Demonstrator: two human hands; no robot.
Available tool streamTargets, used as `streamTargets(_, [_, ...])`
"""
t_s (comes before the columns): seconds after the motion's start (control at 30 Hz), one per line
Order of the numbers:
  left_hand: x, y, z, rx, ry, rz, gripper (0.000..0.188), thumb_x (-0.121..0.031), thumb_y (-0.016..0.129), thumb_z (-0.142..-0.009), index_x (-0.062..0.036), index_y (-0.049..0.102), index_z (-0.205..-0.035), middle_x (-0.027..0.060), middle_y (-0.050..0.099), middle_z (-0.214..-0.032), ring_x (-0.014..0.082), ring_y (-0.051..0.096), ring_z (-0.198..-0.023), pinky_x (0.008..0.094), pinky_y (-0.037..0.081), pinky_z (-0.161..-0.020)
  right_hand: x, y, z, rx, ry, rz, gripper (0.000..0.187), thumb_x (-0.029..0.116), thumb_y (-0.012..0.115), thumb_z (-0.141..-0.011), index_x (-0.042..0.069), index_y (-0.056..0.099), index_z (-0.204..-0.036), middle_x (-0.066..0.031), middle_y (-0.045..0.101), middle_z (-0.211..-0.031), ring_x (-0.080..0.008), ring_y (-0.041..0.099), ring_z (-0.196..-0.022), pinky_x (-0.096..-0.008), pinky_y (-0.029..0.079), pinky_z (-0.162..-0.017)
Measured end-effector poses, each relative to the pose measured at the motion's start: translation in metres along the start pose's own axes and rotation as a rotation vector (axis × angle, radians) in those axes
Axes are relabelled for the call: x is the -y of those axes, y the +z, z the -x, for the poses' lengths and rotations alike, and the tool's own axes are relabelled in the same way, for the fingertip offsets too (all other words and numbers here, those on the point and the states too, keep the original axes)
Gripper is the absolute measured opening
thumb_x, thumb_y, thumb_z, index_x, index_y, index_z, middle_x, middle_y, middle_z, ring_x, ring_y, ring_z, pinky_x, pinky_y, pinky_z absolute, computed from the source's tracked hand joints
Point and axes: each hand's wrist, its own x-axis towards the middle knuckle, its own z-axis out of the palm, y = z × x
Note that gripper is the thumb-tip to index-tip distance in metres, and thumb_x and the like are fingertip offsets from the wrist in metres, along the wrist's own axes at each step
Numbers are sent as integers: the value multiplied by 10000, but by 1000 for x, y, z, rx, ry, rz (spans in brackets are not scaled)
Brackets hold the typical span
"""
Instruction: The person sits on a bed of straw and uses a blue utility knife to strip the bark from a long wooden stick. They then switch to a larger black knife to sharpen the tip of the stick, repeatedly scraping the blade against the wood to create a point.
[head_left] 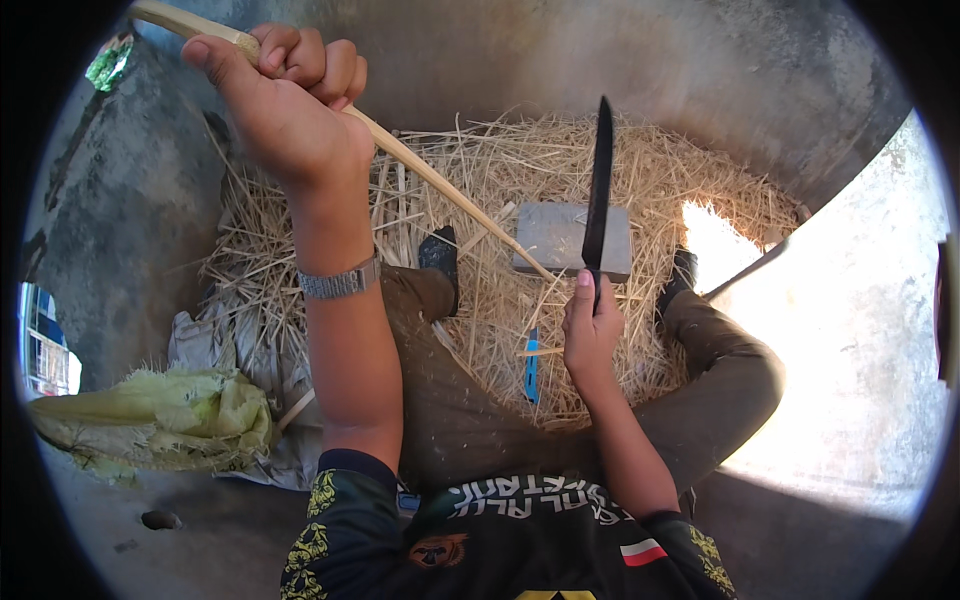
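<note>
Raised at the upper left, my left hand [295, 115] is closed around a long pale stick [430, 178], which looks like bamboo or wood. The stick slants down to the right, and its thin end reaches the near edge of a flat grey block [548, 225]. My right hand [594, 330] grips a knife [599, 180] by its handle, the dark blade pointing up and away across the block. Blade and stick are apart, close to each other near the handle. Below the block a blue utility knife [532, 368] lies on shavings, left of my right hand.
Pale shavings [470, 150] cover the floor between and beyond my bent legs [720, 355]. A curved grey wall [600, 55] rises behind them. At the left lie a frayed yellow-green sack [160, 410] and whitish cloth. Strong sunlight falls on the right-hand wall [850, 360].
</note>
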Motion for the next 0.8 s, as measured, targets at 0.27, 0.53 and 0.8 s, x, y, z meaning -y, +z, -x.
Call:
streamTargets(0.27, [0, -2, 2, 57, -46, 51, 641, -761, 421, -901, -143, 345, -749, -47, 194, -559, 96, 130, -489, 276, 158, -489, -51, 10, -5, 55, 183, 379, 410, 359, 497, -1025, -23, 567, -894, -156, 609, -664, -291, 588, -562, -416, 435, -553])
streamTargets(0.53, [2, 2, -1, 29, -29, 15, 635, -757, 432, -899, -147, 350, -743, -48, 195, -554, 101, 134, -478, 290, 168, -493, -31, 11, 15, 29, -60, 6, 387, 323, 498, -1023, -32, 596, -903, -131, 578, -656, -208, 559, -560, -384, 440, -550])
streamTargets(0.8, [3, 0, 1, 35, -12, 46, 626, -742, 411, -919, -146, 347, -739, -45, 199, -548, 103, 133, -474, 288, 167, -484, 12, 2, 3, 32, 26, 102, 336, 286, 538, -1014, -7, 556, -852, -50, 494, -568, -99, 503, -539, -321, 390, -489])
